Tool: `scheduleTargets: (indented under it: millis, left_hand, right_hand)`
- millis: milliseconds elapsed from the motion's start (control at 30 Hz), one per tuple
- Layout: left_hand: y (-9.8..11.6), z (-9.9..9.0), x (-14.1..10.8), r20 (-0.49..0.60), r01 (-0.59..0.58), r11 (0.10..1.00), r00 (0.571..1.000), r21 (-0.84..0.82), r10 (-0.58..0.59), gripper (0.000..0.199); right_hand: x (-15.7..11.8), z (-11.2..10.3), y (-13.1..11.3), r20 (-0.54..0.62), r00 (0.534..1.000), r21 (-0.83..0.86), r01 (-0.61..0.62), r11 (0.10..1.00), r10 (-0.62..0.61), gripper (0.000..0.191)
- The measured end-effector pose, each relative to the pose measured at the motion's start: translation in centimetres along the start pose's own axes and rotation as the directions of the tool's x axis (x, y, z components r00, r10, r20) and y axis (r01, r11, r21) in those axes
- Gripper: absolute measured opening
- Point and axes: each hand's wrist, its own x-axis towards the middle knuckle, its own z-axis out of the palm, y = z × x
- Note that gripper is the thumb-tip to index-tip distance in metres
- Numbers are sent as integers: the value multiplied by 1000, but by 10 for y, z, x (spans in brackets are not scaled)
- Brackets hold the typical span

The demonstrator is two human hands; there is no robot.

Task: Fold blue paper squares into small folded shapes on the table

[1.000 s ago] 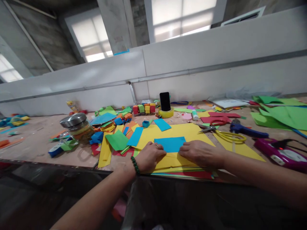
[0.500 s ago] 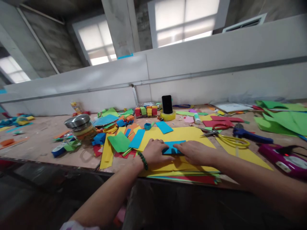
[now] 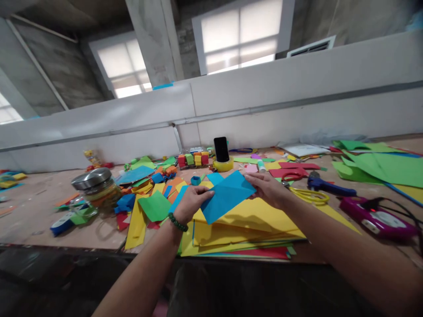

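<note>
Between my two hands a piece of blue paper (image 3: 226,198) is held up, tilted, above the yellow paper sheets (image 3: 261,220). My left hand (image 3: 191,200) pinches its left edge between thumb and fingers. At its upper right corner, my right hand (image 3: 264,187) grips it; some of those fingers are hidden behind the paper. A faint crease shows across the blue paper. Just left of my left hand lies a piece of green paper (image 3: 154,206). Partly behind the held paper sits a small blue paper ring (image 3: 195,180).
A glass jar with a metal lid (image 3: 95,189) stands at the left. A phone (image 3: 221,149) leans upright by a yellow tape roll (image 3: 223,165) at the back. Right of my right hand are yellow-handled scissors (image 3: 310,196), a blue-handled tool (image 3: 330,186) and a purple device (image 3: 376,220).
The blue paper was folded flat on the yellow sheets under both hands. Now it is lifted, opened out and tilted, with a hand at each side. The view has shifted slightly right.
</note>
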Motion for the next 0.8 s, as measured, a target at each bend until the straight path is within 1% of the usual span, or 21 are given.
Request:
scheduleTargets:
  millis: [167, 267, 300, 433, 500, 567, 633, 700, 733, 767, 800]
  left_hand:
    - [-2, 4, -12, -29, 67, 989, 997, -130, -71, 42]
    - [-7, 5, -16, -34, 110, 975, 992, -193, -118, 43]
    - [-9, 6, -16, -36, 121, 969, 991, -214, -132, 42]
    - [-16, 6, -17, -36, 160, 943, 983, -292, -178, 38]
    - [-18, 5, -17, -21, 179, 940, 981, -291, -193, 37]
    - [-17, 4, -17, -12, 156, 970, 987, -184, -161, 43]
    - [-13, 6, -18, -36, 87, 996, 995, -33, -88, 56]
    - [-5, 13, -21, -79, 6, 995, 997, 103, 2, 70]
    - [0, 19, -23, -99, -16, 990, 995, 140, 30, 76]
    - [5, 26, -24, -67, -71, 962, 994, 264, 91, 83]
    - [9, 34, -25, -16, -109, 930, 992, 350, 122, 90]
  right_hand:
    - [-5, -1, 4, 27, 999, 59, -37, 998, 35, 34]
    - [-8, -3, 2, 53, 997, 71, -58, 996, 55, 44]
    - [-8, -3, 2, 53, 998, 44, -49, 998, 46, 46]
    - [-9, -5, 3, 49, 999, -102, 13, 995, -8, 43]
    - [-9, -7, 3, 46, 999, -149, 27, 989, -20, 43]
    - [-7, -10, 4, 28, 999, -181, 33, 983, -28, 40]
    - [-6, -11, 3, -18, 1000, -176, 21, 984, -24, 41]
    - [-5, -9, 4, -74, 997, -151, 4, 988, -16, 44]
    - [-4, -6, 4, -94, 995, -143, 7, 990, -21, 46]
    - [-4, -2, 5, -105, 994, -139, 19, 990, -34, 49]
    - [-5, 2, 5, -109, 993, -137, 40, 990, -55, 51]
